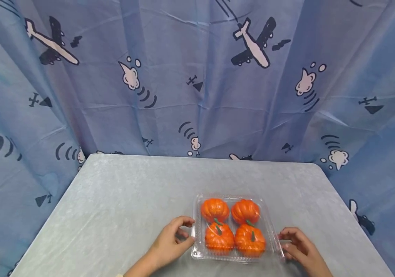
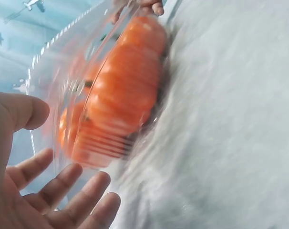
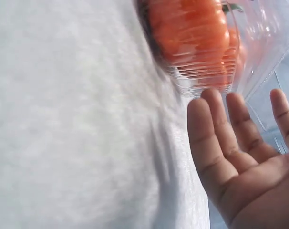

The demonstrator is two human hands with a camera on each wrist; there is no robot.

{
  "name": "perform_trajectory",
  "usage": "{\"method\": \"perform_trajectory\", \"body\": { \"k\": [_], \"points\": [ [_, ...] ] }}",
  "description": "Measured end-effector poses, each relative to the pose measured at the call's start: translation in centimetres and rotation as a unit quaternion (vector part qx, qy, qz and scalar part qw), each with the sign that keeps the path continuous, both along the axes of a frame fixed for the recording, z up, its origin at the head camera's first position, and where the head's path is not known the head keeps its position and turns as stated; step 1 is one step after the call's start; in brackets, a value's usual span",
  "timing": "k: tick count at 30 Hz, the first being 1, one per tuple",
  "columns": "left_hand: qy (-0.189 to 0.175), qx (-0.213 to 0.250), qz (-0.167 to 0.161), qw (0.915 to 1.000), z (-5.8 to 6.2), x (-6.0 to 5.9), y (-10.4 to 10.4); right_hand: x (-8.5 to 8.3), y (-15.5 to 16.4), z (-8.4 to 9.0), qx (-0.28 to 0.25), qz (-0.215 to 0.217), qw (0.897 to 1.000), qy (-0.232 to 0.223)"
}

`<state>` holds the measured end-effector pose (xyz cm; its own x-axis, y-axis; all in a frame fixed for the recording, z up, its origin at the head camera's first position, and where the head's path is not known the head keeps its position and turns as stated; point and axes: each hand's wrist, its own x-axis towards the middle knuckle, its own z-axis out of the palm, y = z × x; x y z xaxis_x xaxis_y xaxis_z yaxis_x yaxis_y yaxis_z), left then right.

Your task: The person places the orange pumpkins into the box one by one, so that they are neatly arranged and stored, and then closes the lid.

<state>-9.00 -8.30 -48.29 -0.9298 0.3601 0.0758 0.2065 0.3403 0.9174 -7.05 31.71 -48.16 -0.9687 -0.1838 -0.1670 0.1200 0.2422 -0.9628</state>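
On the table, a clear plastic clamshell box (image 1: 197, 252) holds several orange toy pumpkins (image 1: 220, 240) with green stems, set in two rows. My left hand (image 1: 171, 242) is at the box's left side, fingertips right by the rim. In the left wrist view its fingers (image 2: 94, 188) are spread and loosely bent beside the ribbed plastic wall. On the opposite side, my right hand (image 1: 299, 248) has its fingertips close to the right rim. The right wrist view shows those fingers (image 3: 201, 124) extended, with nothing gripped, near the box corner.
The grey-white table (image 1: 121, 192) extends to the left of, behind and to the right of the box. A blue curtain (image 1: 169, 77) printed with planes and clouds hangs along the table's far edge and both sides.
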Motion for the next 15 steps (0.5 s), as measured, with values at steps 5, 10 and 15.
{"method": "perform_trajectory", "body": {
  "k": [5, 10, 15],
  "points": [
    [-0.015, 0.032, -0.018, 0.9992, -0.3, 1.1, 0.4, 0.9, 0.2, -0.9, -0.057, 0.068, 0.995, 0.044],
    [-0.010, 0.051, -0.031, 0.9981, -0.6, 1.6, 0.6, 0.8, -0.1, -0.9, -0.061, 0.099, 0.993, 0.012],
    [-0.009, 0.064, -0.041, 0.9971, -0.7, 2.0, 0.8, 0.7, -0.3, -0.7, -0.096, 0.141, 0.985, -0.008]
  ]
}}
